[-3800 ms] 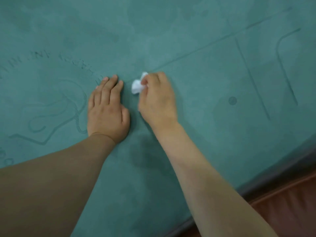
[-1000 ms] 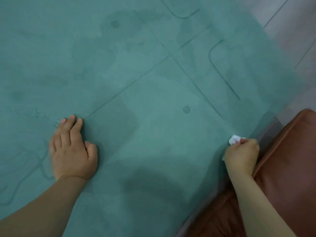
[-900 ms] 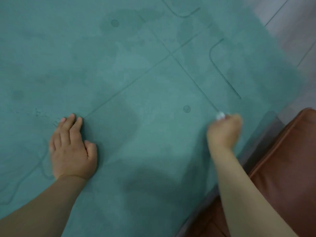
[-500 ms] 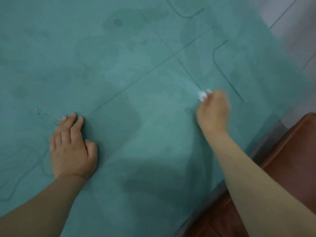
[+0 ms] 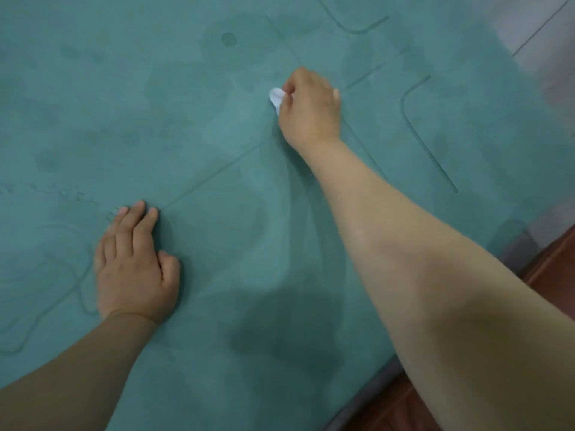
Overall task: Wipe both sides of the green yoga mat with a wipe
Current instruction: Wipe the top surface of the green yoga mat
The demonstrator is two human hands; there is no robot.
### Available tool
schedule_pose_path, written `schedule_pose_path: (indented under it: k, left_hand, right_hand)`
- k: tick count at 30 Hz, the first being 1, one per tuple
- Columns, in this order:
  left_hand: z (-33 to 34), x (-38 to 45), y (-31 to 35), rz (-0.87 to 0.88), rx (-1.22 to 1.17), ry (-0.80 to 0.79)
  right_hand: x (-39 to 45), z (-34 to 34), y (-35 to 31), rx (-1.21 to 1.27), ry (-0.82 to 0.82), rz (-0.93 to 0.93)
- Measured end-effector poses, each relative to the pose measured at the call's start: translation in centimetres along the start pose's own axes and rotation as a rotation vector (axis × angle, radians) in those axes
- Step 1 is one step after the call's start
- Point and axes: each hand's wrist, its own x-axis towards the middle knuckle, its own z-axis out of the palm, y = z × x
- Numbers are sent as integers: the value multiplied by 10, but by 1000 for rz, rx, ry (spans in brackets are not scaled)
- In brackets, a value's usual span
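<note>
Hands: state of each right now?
Left hand: open, flat on the green yoga mat.
Right hand: closed, gripping the white wipe against the mat.

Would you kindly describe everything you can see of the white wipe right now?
The wipe is a small, white, crumpled wad that looks like soft tissue or cloth. Most of it is hidden inside the right hand, whose curled fingers pinch it; only a rounded bunch sticks out on the hand's left side. It is down against the green yoga mat, on the mat's far part, beside a printed line, well away from the left hand, which lies flat on the mat.
</note>
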Motion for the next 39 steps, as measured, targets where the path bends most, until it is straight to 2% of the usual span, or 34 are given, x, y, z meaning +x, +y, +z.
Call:
schedule_pose_path:
  k: [3,7,9,11,20,24,25,28,30,34,39]
  left_hand:
    - [0,-1,-1,-6,0,-4]
    - [1,0,0,-10,-5,-13]
    - [1,-1,-1,-2,-13,-1]
    - [2,-2,-1,-1,-11,11]
    - [6,-3,7,22,37,13]
    - [12,5,61,-221,-33,-28]
    - [16,10,85,-184,-56,-50]
    - [36,39,162,143,-114,-149]
    - [50,67,205,276,-134,-153]
    - [72,110,251,216,-83,-146]
    - [78,109,253,205,-29,-140]
  right_hand:
    - [-36,-9,46,-66,92,124]
    - [-159,-22,134,-58,284,557]
    - [-205,-25,157,-62,382,782]
    - [-216,-22,164,-69,445,891]
    - [-213,-23,166,-26,477,808]
    - [-214,-22,166,-54,453,778]
    - [-215,-22,166,-67,452,769]
    - [-213,-21,167,-87,446,764]
    - [-212,-19,170,-97,450,767]
    - [-213,-18,171,-91,450,760]
    - [-211,-20,171,-73,433,770]
